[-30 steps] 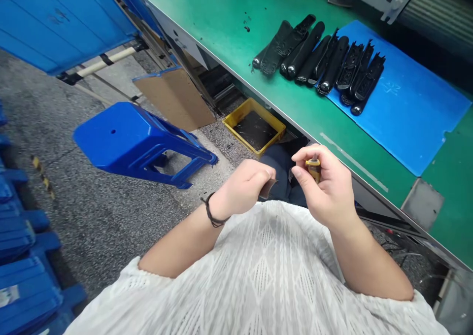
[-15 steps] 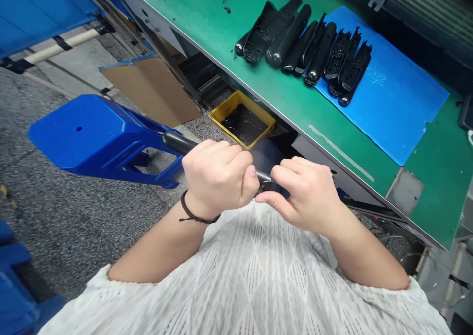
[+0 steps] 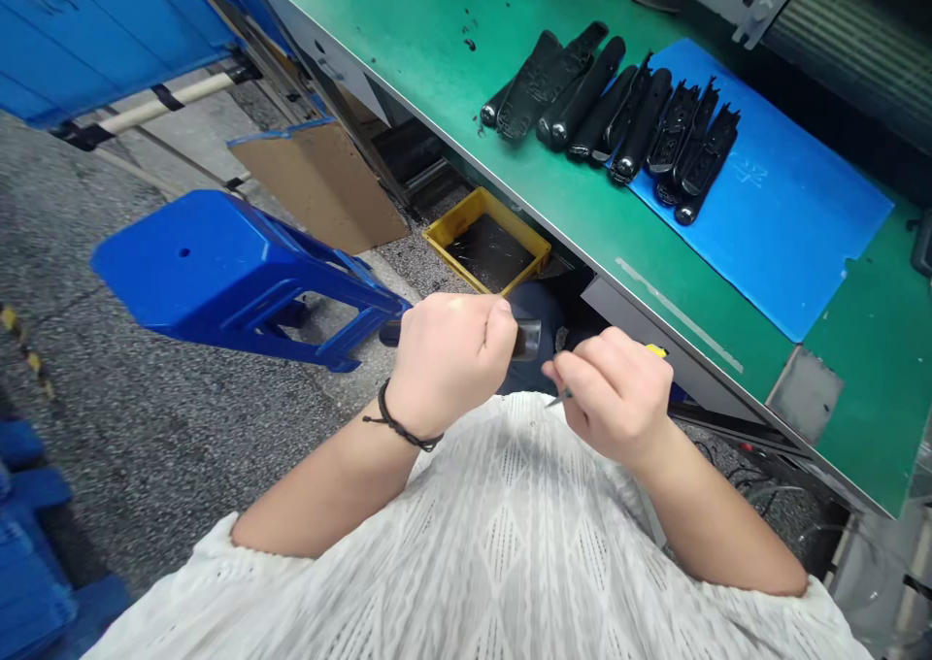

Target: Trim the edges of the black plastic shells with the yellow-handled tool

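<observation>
My left hand (image 3: 452, 354), with a dark cord bracelet at its wrist, is wrapped round a long black plastic part (image 3: 527, 340). One end of that part shows past my thumb and the other end past the little-finger side; my fist hides its middle. In my right hand (image 3: 615, 393) is a small knife (image 3: 559, 400), its pointed blade showing below the fingers and a yellow end beyond the knuckles. The blade is apart from the black part, a little to its right. Several similar black plastic parts (image 3: 593, 97) lie in a row on the green table.
A blue sheet (image 3: 793, 214) lies under some of the parts on the green tabletop (image 3: 408, 29). A grey plate (image 3: 805, 393) sits by the front edge. Below are a yellow bin (image 3: 477, 204), a cardboard sheet (image 3: 320, 184) and a blue stool (image 3: 196, 262) at left.
My hands have moved apart, and the knife blade has come away from the black part. The black part has turned in my left hand, nearer level. The whole view has shifted slightly.
</observation>
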`<state>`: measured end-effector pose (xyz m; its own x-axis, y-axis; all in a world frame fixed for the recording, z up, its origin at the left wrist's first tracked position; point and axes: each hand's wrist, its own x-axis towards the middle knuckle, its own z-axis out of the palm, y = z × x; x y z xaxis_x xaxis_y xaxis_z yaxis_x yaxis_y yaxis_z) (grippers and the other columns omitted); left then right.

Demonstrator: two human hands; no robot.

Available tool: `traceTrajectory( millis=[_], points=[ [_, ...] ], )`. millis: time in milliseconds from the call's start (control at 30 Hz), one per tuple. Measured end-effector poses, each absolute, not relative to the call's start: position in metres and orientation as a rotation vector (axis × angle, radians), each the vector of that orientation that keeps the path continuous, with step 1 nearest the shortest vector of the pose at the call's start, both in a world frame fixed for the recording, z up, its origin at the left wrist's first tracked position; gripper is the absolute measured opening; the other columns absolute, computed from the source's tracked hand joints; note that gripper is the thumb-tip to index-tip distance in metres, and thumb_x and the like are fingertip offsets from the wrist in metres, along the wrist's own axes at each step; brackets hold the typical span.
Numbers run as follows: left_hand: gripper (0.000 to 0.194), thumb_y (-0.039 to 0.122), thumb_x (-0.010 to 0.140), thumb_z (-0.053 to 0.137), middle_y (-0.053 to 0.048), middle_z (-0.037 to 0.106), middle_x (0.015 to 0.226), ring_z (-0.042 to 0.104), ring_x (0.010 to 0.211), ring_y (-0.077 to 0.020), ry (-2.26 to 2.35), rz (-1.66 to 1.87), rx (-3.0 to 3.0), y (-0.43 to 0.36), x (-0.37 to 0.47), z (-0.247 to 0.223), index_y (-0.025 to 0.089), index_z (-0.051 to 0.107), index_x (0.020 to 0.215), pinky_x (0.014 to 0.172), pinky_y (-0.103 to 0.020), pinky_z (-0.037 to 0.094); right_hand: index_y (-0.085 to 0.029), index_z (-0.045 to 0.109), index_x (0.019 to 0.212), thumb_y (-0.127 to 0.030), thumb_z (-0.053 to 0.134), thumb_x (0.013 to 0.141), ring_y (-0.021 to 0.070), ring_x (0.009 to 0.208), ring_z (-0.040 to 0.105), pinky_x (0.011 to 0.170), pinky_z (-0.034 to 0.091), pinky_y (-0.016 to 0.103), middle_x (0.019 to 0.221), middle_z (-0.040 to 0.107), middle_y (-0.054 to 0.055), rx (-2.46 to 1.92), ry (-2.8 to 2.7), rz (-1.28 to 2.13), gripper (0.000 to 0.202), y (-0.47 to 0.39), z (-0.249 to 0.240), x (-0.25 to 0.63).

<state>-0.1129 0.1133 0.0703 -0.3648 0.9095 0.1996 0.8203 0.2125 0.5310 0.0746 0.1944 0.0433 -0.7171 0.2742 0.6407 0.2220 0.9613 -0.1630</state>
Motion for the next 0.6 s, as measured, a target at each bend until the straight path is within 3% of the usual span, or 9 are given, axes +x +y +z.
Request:
traceTrajectory(
  millis=[100, 233, 300, 367, 433, 600],
  points=[
    [0.041, 0.028, 0.093, 0.039, -0.001, 0.038, 0.050, 0.032, 0.050, -0.0139, 2.150, 0.910, 1.442, 0.120, -0.117, 0.070, 0.021, 0.034, 0.052, 0.053, -0.032, 0.022, -0.024, 0.064, 0.115, -0.016, 0.057, 0.098, 0.0154, 0.071, 0.052, 0.061, 0.039, 0.031, 0.081, 0.063, 0.001, -0.507, -2.357, 0.338, 0.020, 0.196, 0.047, 0.075],
    [0.034, 0.027, 0.085, 0.046, 0.003, 0.032, 0.050, 0.027, 0.048, -0.0106, 1.507, 0.920, 1.136, 0.127, -0.117, 0.059, 0.021, 0.034, 0.053, 0.049, -0.027, 0.023, -0.022, 0.066, 0.121, -0.033, 0.069, 0.097, 0.0143, 0.072, 0.057, 0.063, 0.046, 0.029, 0.084, 0.063, 0.001, -0.651, -2.158, 0.869, 0.027, 0.197, 0.053, 0.067],
    [0.034, 0.033, 0.084, 0.050, 0.004, 0.031, 0.050, 0.023, 0.045, -0.0086, 1.208, 0.897, 0.890, 0.128, -0.112, 0.049, 0.021, 0.037, 0.056, 0.046, -0.024, 0.022, -0.022, 0.070, 0.112, -0.035, 0.070, 0.096, 0.0131, 0.071, 0.059, 0.061, 0.047, 0.027, 0.085, 0.065, 0.001, -0.679, -2.058, 1.117, 0.021, 0.199, 0.056, 0.060],
    [0.039, 0.042, 0.087, 0.049, 0.006, 0.030, 0.047, 0.023, 0.042, -0.0078, 0.975, 0.880, 0.635, 0.127, -0.106, 0.039, 0.021, 0.039, 0.056, 0.046, -0.024, 0.029, -0.020, 0.072, 0.093, -0.034, 0.070, 0.094, 0.0120, 0.069, 0.060, 0.061, 0.047, 0.025, 0.082, 0.066, 0.000, -0.695, -1.979, 1.308, 0.013, 0.201, 0.060, 0.053],
    [0.047, 0.052, 0.089, 0.048, 0.006, 0.027, 0.042, 0.024, 0.039, -0.0077, 0.787, 0.837, 0.495, 0.127, -0.101, 0.031, 0.021, 0.040, 0.054, 0.049, -0.025, 0.038, -0.019, 0.068, 0.078, -0.033, 0.071, 0.091, 0.0111, 0.064, 0.059, 0.059, 0.047, 0.024, 0.074, 0.066, -0.001, -0.747, -1.911, 1.445, 0.018, 0.202, 0.062, 0.048],
    [0.058, 0.062, 0.091, 0.048, 0.004, 0.033, 0.038, 0.032, 0.033, -0.0077, 0.561, 0.772, 0.407, 0.129, -0.097, 0.021, 0.019, 0.046, 0.052, 0.051, -0.026, 0.046, -0.020, 0.064, 0.072, -0.032, 0.072, 0.084, 0.0089, 0.055, 0.051, 0.052, 0.042, 0.022, 0.063, 0.059, -0.004, -0.884, -1.807, 1.533, 0.019, 0.199, 0.060, 0.043]
  ],
)
